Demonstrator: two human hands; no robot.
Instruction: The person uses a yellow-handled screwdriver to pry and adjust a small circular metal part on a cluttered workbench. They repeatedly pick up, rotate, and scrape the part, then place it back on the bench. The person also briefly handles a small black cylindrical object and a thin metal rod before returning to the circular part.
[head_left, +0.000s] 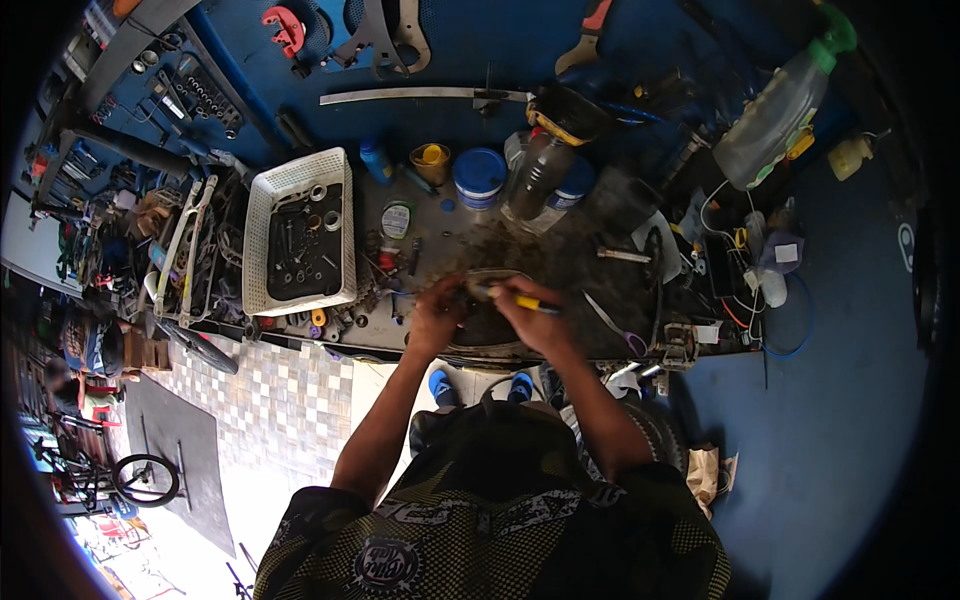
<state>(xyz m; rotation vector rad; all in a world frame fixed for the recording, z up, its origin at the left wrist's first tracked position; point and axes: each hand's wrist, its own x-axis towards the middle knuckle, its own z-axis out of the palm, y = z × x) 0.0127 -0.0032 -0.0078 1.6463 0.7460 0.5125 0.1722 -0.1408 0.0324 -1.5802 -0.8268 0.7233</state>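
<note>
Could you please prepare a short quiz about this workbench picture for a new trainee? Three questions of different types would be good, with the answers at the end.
1. Open question: Which hand holds the yellow-handled tool?

2. True or false: The white basket stands on the bench to the left of the person's left hand.

3. Multiple choice: What colour is the top of the large bottle at the upper right?
a) red
b) green
c) white

Key:
1. The right hand.
2. True.
3. b) green.
</note>
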